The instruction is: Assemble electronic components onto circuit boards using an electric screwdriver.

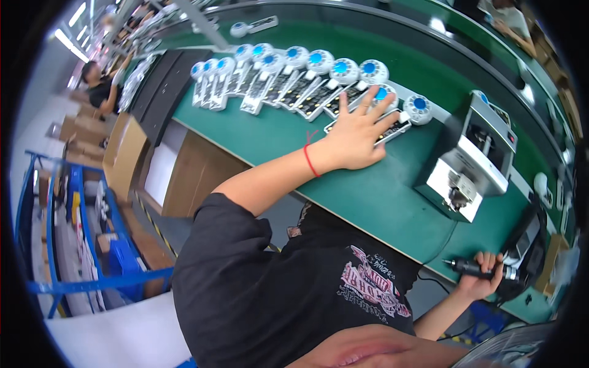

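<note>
My left hand point(361, 134), with a red string round its wrist, lies with fingers spread over one of the white devices point(397, 130). That device has a round head with a blue centre and an open, narrow body with dark parts inside; my hand hides part of it. Several similar devices point(288, 86) stand in a slanted row to the left, along the far side of the green bench. At the right, my right hand point(481, 279) is closed round a black electric screwdriver point(469, 268), its tip pointing left.
A grey boxy machine point(472, 159) with a metal front stands on the green bench point(356, 196) at the right. Beside the bench's left end are a dark conveyor point(175, 83) and an open cardboard box point(124, 153). A blue-framed rack point(98, 285) stands lower left. Other people work farther off.
</note>
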A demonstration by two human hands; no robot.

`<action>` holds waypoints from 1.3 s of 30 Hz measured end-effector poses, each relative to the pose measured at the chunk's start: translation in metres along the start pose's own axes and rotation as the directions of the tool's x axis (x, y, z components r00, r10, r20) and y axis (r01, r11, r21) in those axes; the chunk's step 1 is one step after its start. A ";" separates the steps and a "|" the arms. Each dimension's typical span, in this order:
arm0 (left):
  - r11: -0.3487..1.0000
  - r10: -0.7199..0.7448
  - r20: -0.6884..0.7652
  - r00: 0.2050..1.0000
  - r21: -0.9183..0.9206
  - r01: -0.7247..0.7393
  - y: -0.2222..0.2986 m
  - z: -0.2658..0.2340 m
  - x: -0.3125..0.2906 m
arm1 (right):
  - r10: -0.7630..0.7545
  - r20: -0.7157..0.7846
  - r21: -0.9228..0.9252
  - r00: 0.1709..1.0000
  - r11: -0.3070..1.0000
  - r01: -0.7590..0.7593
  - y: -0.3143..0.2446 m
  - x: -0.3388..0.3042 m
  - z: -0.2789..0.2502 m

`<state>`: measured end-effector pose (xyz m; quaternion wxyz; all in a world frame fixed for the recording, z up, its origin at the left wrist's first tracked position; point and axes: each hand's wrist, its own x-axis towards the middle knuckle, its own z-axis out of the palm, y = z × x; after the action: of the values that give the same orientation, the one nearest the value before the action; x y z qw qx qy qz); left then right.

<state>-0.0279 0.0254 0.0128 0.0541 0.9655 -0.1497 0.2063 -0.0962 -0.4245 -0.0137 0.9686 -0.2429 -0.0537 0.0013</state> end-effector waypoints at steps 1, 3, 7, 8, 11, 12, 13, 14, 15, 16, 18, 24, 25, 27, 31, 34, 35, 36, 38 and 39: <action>1.000 0.006 -0.011 1.000 -0.017 -0.006 -0.002 0.001 -0.001 | -0.017 -0.012 -0.016 1.000 1.000 0.017 -0.001 -0.001 0.000; 1.000 0.007 -0.027 1.000 -0.030 -0.007 -0.006 0.000 -0.005 | -0.030 -0.017 -0.032 0.999 0.999 0.029 -0.001 0.001 -0.001; 0.999 -0.026 -0.007 1.000 -0.036 0.025 -0.007 -0.001 -0.011 | -0.021 -0.008 -0.041 1.000 0.999 0.020 0.002 0.003 -0.003; 0.998 -0.009 -0.009 1.000 -0.067 0.008 -0.008 -0.004 -0.012 | -0.022 -0.006 -0.044 1.000 0.999 0.021 0.002 0.002 -0.002; 0.989 -0.071 -0.044 0.997 -0.131 0.065 -0.031 -0.034 -0.019 | -0.043 -0.041 -0.052 0.998 0.998 0.041 0.003 0.000 -0.002; 0.977 -0.149 -0.068 0.987 -0.164 0.136 -0.049 -0.046 -0.023 | -0.056 -0.057 -0.055 0.997 0.997 0.053 0.003 0.000 -0.002; 0.985 -0.172 -0.301 0.938 -0.057 0.163 -0.085 -0.048 -0.038 | -0.050 -0.056 -0.051 0.997 0.998 0.048 0.003 0.000 -0.002; 0.946 -0.266 -0.422 0.867 0.059 0.319 -0.122 -0.052 -0.054 | -0.053 -0.060 -0.065 0.997 0.997 0.049 0.003 -0.001 -0.001; 0.853 -0.438 -0.395 0.808 0.102 0.512 -0.164 -0.061 -0.075 | -0.051 -0.061 -0.070 0.997 0.996 0.047 0.002 0.000 -0.001; 0.720 -0.593 -0.376 0.712 0.149 0.678 -0.204 -0.069 -0.097 | -0.050 -0.061 -0.075 0.997 0.996 0.045 0.002 0.001 0.000; 0.507 -0.791 -0.265 0.551 0.218 0.834 -0.247 -0.069 -0.126 | -0.040 -0.056 -0.072 0.998 0.997 0.036 0.004 0.006 0.001; 0.421 -0.872 -0.129 0.473 0.296 0.857 -0.296 -0.057 -0.142 | -0.014 -0.050 -0.083 0.999 0.997 0.010 0.002 0.007 0.003; 0.439 -0.864 -0.115 0.490 0.305 0.845 -0.306 -0.059 -0.145 | -0.015 -0.047 -0.078 0.999 0.997 0.012 0.001 0.007 -0.001; 0.478 -0.846 -0.085 0.526 0.317 0.819 -0.324 -0.063 -0.150 | -0.023 -0.041 -0.072 0.999 0.997 0.020 0.000 0.007 -0.005; 0.586 -0.792 -0.036 0.610 0.237 0.775 -0.358 -0.073 -0.165 | -0.042 -0.056 -0.087 0.998 0.996 0.037 0.001 0.005 0.005; 0.678 -0.721 -0.043 0.692 0.166 0.716 -0.348 -0.072 -0.165 | -0.039 -0.066 -0.084 0.997 0.996 0.033 0.001 0.003 0.005; 0.729 -0.668 -0.078 0.740 0.128 0.672 -0.334 -0.077 -0.165 | -0.026 -0.062 -0.069 0.998 0.997 0.021 0.002 0.006 0.000; 0.791 -0.600 -0.106 0.793 0.075 0.608 -0.323 -0.071 -0.153 | -0.035 -0.067 -0.069 0.997 0.997 0.030 0.002 0.003 0.001; 0.848 -0.523 -0.130 0.842 0.019 0.529 -0.296 -0.064 -0.135 | -0.051 -0.081 -0.074 0.995 0.996 0.045 0.004 0.001 0.003; 0.863 -0.500 -0.089 0.861 0.025 0.504 -0.273 -0.062 -0.124 | -0.049 -0.078 -0.072 0.996 0.996 0.043 0.004 0.000 0.002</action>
<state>-0.0746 0.3283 0.0058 0.0892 0.9632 0.1140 0.2267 -0.0960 -0.4198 -0.0139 0.9605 -0.2755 -0.0208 -0.0325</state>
